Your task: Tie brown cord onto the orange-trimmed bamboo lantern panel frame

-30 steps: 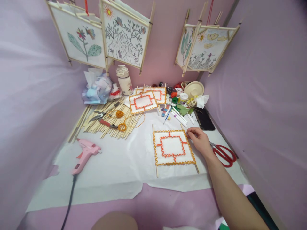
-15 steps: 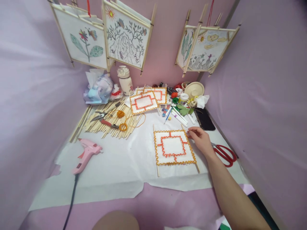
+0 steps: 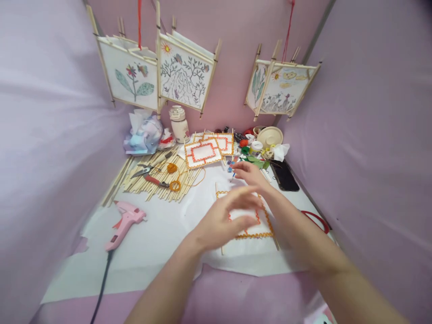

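A square white panel (image 3: 251,228) framed by thin sticks lies flat on the table, edged with wavy orange-yellow cord and a red-orange inner square. Above its left part hovers my left hand (image 3: 226,218), thumb and fingers apart, with nothing between them. My right hand (image 3: 251,173) is over the panel's far edge, near the felt pens and green leaves (image 3: 258,162); its fingers are loosely bent and apart, and nothing shows in them. Together the two hands and forearms hide much of the panel. Two similar panels (image 3: 204,153) overlap farther back.
A pink glue gun (image 3: 126,220) with a cord lies at left. Behind it are many thin sticks (image 3: 162,191), pruning shears (image 3: 153,180) and orange cord (image 3: 172,168). Red-handled scissors (image 3: 317,218) and a black phone (image 3: 285,175) lie at right. Painted lanterns (image 3: 184,74) hang above.
My left hand has come into view over the panel. My right hand has left the panel's right edge and moved away from me and leftward. The camera view has tilted up slightly.
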{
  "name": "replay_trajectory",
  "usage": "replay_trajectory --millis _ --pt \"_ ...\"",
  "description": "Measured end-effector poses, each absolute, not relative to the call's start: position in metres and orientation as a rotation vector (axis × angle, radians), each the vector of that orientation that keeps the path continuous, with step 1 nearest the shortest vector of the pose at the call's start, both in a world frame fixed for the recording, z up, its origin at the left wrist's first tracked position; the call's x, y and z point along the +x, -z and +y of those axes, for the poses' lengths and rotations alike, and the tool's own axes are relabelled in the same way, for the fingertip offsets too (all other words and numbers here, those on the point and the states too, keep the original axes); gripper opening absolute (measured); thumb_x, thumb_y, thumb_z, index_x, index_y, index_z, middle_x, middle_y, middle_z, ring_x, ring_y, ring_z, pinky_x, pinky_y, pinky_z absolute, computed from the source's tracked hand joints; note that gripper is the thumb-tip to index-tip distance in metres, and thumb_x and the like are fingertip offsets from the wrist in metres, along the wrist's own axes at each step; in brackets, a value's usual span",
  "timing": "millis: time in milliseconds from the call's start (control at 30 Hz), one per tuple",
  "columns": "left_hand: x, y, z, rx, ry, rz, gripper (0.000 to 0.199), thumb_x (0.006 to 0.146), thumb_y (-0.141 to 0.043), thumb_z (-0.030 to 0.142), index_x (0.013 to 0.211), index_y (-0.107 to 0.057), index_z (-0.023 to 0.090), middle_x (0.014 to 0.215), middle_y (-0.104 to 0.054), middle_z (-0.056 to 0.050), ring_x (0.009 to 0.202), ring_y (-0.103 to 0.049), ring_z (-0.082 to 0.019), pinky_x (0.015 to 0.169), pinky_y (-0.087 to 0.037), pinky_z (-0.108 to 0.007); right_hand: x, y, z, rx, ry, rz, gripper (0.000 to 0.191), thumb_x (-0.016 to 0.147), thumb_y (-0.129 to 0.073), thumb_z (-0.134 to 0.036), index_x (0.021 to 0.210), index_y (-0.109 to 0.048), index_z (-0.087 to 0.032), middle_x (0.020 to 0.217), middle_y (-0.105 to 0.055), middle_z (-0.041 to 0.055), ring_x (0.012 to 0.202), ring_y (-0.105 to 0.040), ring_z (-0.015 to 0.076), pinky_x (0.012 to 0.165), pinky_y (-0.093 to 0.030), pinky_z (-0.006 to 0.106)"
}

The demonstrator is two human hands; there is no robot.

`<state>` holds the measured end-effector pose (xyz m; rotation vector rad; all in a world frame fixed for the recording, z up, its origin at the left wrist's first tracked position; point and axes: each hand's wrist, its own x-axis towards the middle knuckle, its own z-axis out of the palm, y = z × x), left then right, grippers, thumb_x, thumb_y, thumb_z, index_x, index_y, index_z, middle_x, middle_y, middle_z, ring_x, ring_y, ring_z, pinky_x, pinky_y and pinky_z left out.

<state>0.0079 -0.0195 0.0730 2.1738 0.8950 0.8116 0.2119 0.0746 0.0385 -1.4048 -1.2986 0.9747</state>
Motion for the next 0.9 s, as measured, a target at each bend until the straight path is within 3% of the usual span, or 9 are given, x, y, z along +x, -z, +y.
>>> replay_trajectory --millis 100,200,367,533,733,900 --pt "0.021 -0.039 0.008 2.299 -0.944 1.042 0.034 0.087 -0.057 0.033 0.119 -0.055 0.022 0.12 -0.06 -0.009 0.118 -0.053 -0.027 0.104 -0.043 -0.049 0.196 -0.037 0.107 -1.498 -0.995 -1.223 0.011 0.072 -0.059 -0.019 0.083 -0.062 -0.019 0.083 -0.066 0.0011 0.077 -0.061 0.0156 0.071 -0.054 0.03" --pt "0.021 -0.002 0.018 2.249 -0.992 1.212 0.031 0.087 -0.055 0.026 0.117 -0.055 0.018 0.121 -0.057 -0.012 0.116 -0.053 -0.025 0.102 -0.044 -0.045 0.185 -0.033 0.133 -1.56 -0.985 -1.19 0.005 0.069 -0.061 -0.014 0.072 -0.06 -0.018 0.067 -0.062 -0.0007 0.072 -0.058 0.0161 0.069 -0.05 0.028" --pt "0.017 0.02 0.019 2.226 -0.967 1.3 0.032 0.086 -0.055 0.026 0.117 -0.054 0.018 0.125 -0.051 -0.014 0.119 -0.049 -0.028 0.101 -0.042 -0.048 0.173 -0.03 0.159 -1.619 -1.118 -1.034 0.015 0.072 -0.065 -0.013 0.063 -0.054 -0.018 0.054 -0.053 -0.0025 0.06 -0.054 0.0134 0.057 -0.046 0.024" --pt "0.019 0.022 0.021 2.253 -0.963 1.273 0.031 0.085 -0.056 0.025 0.116 -0.055 0.017 0.121 -0.052 -0.013 0.118 -0.048 -0.028 0.101 -0.042 -0.048 0.161 -0.032 0.179 -1.588 -1.34 -0.819 0.021 0.085 -0.063 -0.027 0.071 -0.053 -0.016 0.055 -0.049 -0.0042 0.045 -0.042 0.0065 0.041 -0.033 0.018" --pt "0.018 0.024 0.021 2.257 -0.959 1.269 0.027 0.085 -0.056 0.022 0.111 -0.057 0.017 0.117 -0.052 -0.013 0.115 -0.048 -0.027 0.099 -0.042 -0.045 0.16 -0.041 0.192 -1.433 -1.422 -0.635 0.022 0.094 -0.054 -0.034 0.093 -0.058 -0.012 0.074 -0.056 -0.0028 0.052 -0.048 0.0047 0.046 -0.041 0.017" --pt "0.018 0.023 0.019 2.25 -0.941 1.286 0.026 0.084 -0.057 0.023 0.109 -0.057 0.017 0.118 -0.051 -0.012 0.114 -0.048 -0.027 0.098 -0.042 -0.045 0.181 -0.051 0.192 -1.318 -1.33 -0.549 0.02 0.096 -0.05 -0.031 0.095 -0.056 -0.013 0.072 -0.054 -0.0035 0.048 -0.043 0.0032 0.041 -0.036 0.015"
